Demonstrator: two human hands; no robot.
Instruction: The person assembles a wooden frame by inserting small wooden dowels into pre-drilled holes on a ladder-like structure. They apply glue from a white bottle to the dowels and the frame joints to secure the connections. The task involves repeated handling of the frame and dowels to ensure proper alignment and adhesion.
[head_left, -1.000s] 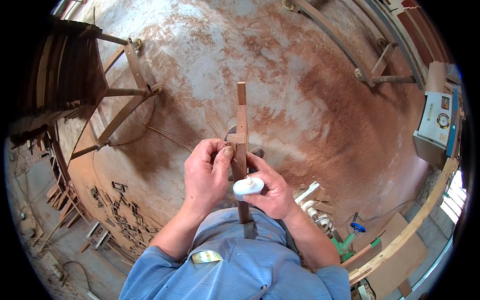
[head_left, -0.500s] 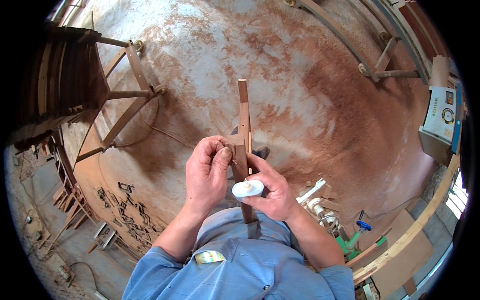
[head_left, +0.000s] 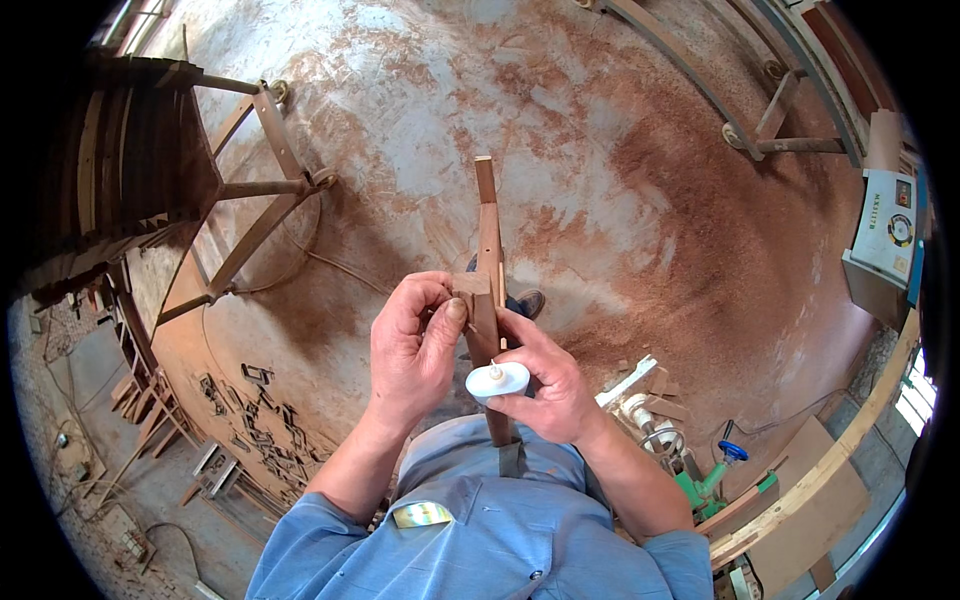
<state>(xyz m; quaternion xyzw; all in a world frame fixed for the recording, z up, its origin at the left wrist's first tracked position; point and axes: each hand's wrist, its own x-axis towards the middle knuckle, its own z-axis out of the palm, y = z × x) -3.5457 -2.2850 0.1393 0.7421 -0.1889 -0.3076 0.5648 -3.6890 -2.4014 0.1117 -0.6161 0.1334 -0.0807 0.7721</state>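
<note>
A long brown wooden piece with a stepped, narrower far end extends away from my waist between my hands. My left hand is closed, thumb against bent fingers, on a short wooden block that sits against the long piece; I cannot tell whether the two are joined. A white plastic squeeze bottle with a pale pointed nozzle is gripped in my right hand, between thumb and fingers. The index finger of that hand also reaches to the side of the wood.
Dark boards lie stacked on a wheeled wooden frame at the left. Many metal clamps lie at lower left. On the right are a grey machine box, a green device with a blue handwheel and a curved wooden edge. Sawdust covers the floor.
Both hands keep nearly the same place and grip. The bottle has shifted very slightly, and the view has moved a little.
</note>
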